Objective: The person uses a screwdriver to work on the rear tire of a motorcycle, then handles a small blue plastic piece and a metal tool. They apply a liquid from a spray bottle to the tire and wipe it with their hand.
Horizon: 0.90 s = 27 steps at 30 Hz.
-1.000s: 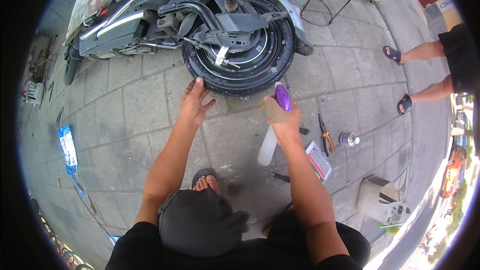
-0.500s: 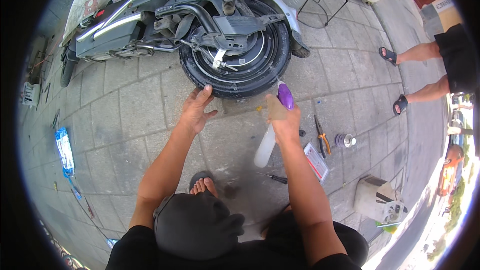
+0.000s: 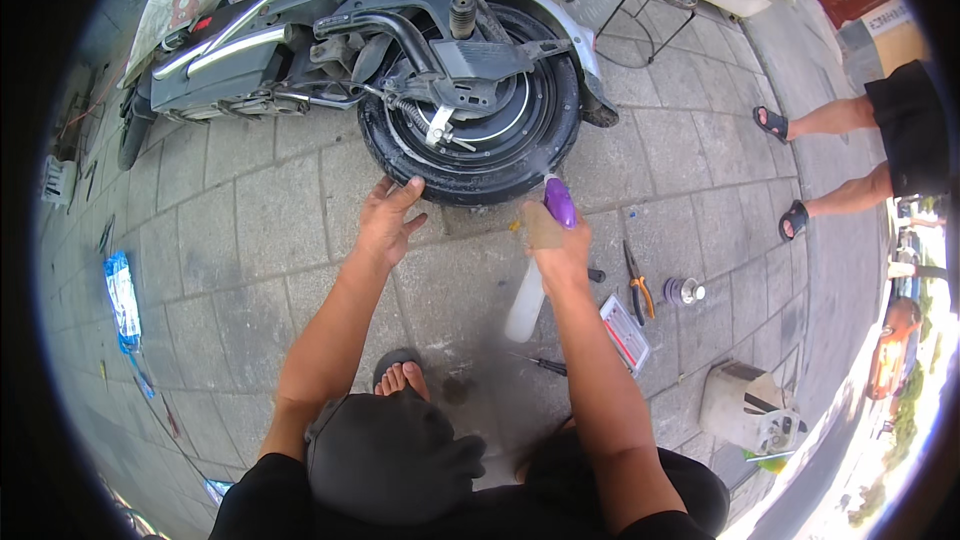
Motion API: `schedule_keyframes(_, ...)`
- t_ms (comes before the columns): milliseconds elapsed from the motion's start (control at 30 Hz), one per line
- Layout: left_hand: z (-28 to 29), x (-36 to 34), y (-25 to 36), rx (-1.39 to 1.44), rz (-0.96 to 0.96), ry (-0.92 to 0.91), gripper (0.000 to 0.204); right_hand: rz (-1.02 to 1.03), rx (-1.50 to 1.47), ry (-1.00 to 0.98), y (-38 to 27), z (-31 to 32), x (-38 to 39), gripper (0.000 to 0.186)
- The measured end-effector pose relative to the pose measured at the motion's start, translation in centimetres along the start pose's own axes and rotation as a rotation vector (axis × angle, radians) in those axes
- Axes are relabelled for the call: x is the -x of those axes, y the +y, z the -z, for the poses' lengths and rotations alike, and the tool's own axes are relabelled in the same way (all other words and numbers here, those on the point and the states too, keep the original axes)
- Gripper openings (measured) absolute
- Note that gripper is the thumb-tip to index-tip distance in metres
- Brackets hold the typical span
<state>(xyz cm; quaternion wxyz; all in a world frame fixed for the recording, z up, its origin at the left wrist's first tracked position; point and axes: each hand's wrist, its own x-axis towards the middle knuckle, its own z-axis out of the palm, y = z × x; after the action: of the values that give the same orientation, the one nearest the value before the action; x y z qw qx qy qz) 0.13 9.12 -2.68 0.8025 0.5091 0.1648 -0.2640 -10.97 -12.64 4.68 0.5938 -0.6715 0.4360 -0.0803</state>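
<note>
A scooter (image 3: 235, 65) lies on its side on the paving. Its black rear tire (image 3: 475, 188) looks wet and faces me. In my right hand (image 3: 560, 245) is a spray bottle with a purple head (image 3: 559, 202) and a whitish, translucent body (image 3: 526, 305). Its nozzle points at the lower right of the tire, and a faint mist shows between them. My left hand (image 3: 388, 220) is at the lower left of the tire, fingers apart, the thumb tip against the rubber. A silver bracket (image 3: 438, 126) sits near the wheel's hub.
Right of my right arm lie orange-handled pliers (image 3: 638, 285), a small bottle (image 3: 684, 291), a flat case (image 3: 625, 333) and a thin screwdriver (image 3: 545, 364). A cut-open whitish container (image 3: 748, 408) stands farther right. Another person's feet (image 3: 770, 123) are at the right. A blue-white packet (image 3: 122, 300) lies left.
My right hand and the spray bottle have shifted slightly left and down along the tire's edge. Mist now shows more at the nozzle. My left hand stays at about the same place.
</note>
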Motion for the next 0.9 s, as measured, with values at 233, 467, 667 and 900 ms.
schedule_keyframes(233,0.3,0.1,1.3,0.043,0.071,0.007,0.111,0.098,-0.129,0.001,0.2,-0.3,0.5,0.028)
schedule_keyframes(467,1.5,-1.1,0.4,0.019,-0.008,-0.03,0.1,-0.018,-0.048,0.012,0.9,0.6,-0.4,0.023)
schedule_keyframes(667,-0.7,1.0,-0.2,-0.052,0.112,-0.091,0.095,0.129,-0.085,0.001,0.5,0.2,-0.1,0.026)
schedule_keyframes(900,1.1,-0.5,1.7,0.077,0.003,0.015,0.096,0.102,-0.085,0.04,0.0,0.7,-0.2,0.024)
